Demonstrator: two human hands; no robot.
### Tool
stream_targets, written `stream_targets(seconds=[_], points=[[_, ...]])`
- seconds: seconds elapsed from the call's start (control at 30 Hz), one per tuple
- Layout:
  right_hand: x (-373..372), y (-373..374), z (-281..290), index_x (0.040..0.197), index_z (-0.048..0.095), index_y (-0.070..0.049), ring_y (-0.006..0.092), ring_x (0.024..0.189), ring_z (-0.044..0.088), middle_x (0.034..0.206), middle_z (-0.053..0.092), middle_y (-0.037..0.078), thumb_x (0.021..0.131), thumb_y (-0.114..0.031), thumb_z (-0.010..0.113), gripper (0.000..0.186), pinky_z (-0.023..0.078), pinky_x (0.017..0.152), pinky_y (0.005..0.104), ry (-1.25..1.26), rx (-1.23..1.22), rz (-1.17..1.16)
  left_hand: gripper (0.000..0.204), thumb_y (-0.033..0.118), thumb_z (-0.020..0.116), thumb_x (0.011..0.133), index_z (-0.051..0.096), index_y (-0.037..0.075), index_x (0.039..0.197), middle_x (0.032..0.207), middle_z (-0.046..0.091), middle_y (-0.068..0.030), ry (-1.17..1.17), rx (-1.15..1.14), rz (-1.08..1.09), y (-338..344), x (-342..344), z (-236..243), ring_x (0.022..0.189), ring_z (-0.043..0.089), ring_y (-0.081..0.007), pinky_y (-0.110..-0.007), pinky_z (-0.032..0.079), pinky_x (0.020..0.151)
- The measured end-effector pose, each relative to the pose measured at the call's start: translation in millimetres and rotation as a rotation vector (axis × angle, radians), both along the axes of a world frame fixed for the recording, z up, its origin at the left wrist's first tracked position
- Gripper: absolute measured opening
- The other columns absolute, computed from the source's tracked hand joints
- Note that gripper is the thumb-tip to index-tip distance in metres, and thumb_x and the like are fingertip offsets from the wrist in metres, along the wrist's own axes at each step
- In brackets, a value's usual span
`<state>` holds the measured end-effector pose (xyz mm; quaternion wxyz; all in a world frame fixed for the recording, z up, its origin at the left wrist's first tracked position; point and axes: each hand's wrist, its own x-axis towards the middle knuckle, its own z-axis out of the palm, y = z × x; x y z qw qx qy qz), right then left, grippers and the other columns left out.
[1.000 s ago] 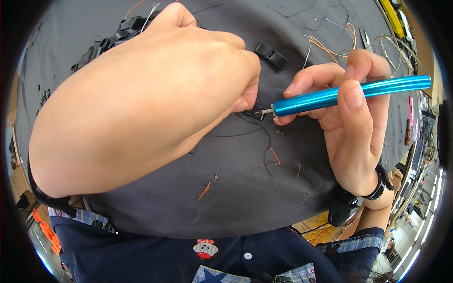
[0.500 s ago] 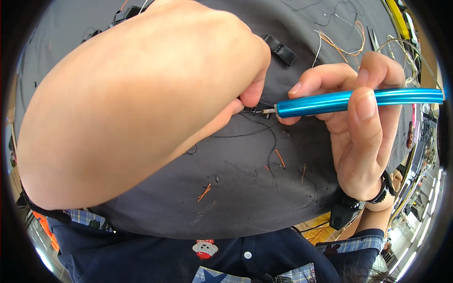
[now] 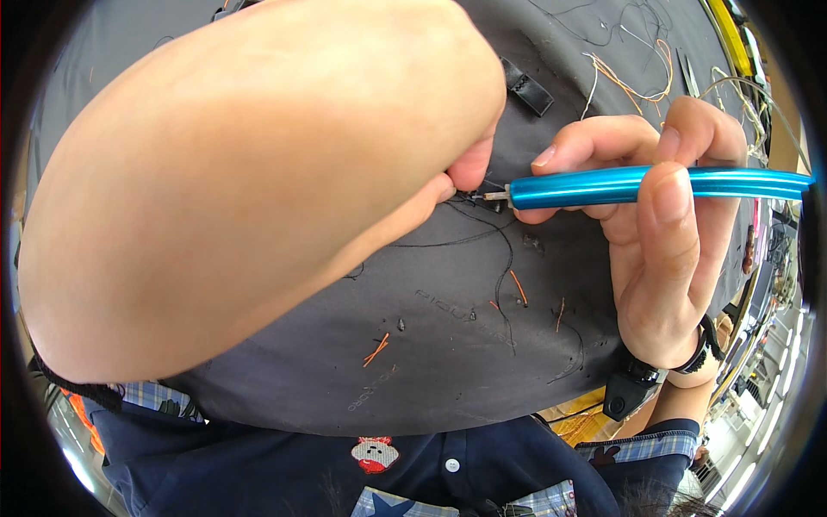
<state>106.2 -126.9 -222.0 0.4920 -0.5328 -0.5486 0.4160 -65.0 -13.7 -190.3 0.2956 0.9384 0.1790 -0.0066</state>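
Bright light streaks the blue tool [image 3: 586,187] with glare; the desk [image 3: 448,362] darkens toward its near edge, sides bent by fisheye.

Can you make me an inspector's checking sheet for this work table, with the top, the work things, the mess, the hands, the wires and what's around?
Surface: dark cloth, dotted with small bits.
Work things: shiny blue tool, its thin tip at a small black piece.
Clutter: orange scraps and a black clip lie loose.
Hands: right hand holds the blue tool; left hand is close to the tip, its grip mostly hidden.
Wires: black wire curving over the cloth; orange wires in a loose loop.
Surroundings: yellow bar along the far right edge.
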Motion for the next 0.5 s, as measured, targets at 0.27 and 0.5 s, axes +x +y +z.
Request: stream_targets(seconds=[0.27, 0.5], points=[[-0.3, -1.7, 0.8, 0.103, 0.031, -0.008, 0.0254, 0.079, 0.062, 0.090, 0.055, 0.025, 0.095, -0.027, 0.036, 0.022, 0.055, 0.070, 0.0351, 0.000, 0.000, -0.024, 0.018, -0.002, 0.064, 0.061, 0.054, 0.008, 0.073, 0.066, 0.048, 0.0008, 0.000, -0.008, -0.005, -0.1, 3.7, -0.6, 0.054, 0.041, -0.0111, -0.025, 0.029, 0.067], [0.8, -0.7, 0.3, 0.103, 0.031, -0.008, 0.0254, 0.078, 0.062, 0.090, 0.055, 0.025, 0.096, -0.027, 0.035, 0.021, 0.054, 0.070, 0.0353, 0.034, -0.006, -0.003, 0.018, -0.002, 0.064, 0.062, 0.054, 0.008, 0.073, 0.066, 0.047, 0.0009, 0.010, -0.007, -0.004, 0.5, 1.2, 0.3, 0.054, 0.041, -0.0111, -0.026, 0.029, 0.067]])
